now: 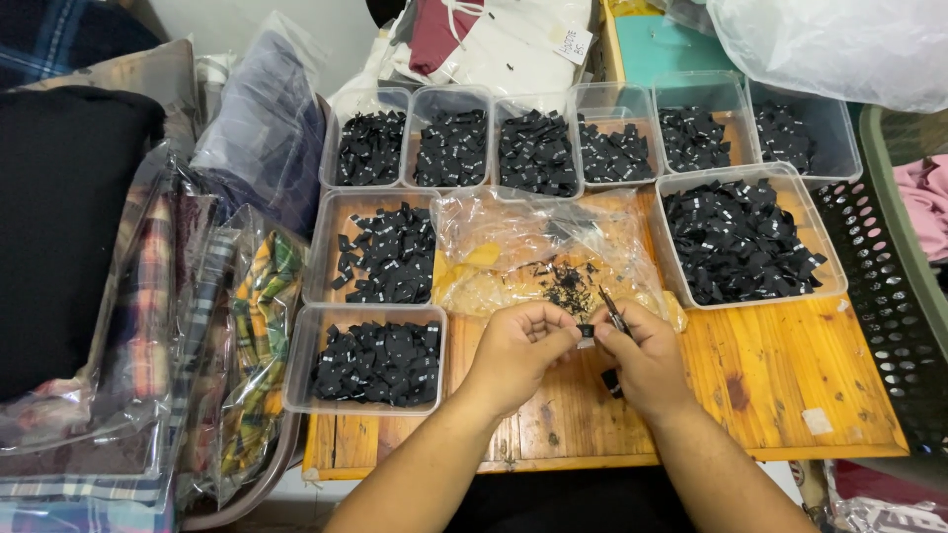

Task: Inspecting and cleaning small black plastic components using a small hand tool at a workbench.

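Right now the left hand (517,351) pinches a small black label (586,331) while the right hand (647,357) grips snips (614,314); a slip could nick fingertips

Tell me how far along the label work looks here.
Done, it seems: nine clear tubs already hold heaps of black labels. In hand: the left hand pinches one small label while the right hand works it with a thin tool. Left: loose bits on the plastic bag.

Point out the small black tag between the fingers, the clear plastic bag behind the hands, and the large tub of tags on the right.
small black tag (586,330), head view, its visible face.
clear plastic bag (513,242), head view, crumpled top.
large tub (664,259), head view, left wall.
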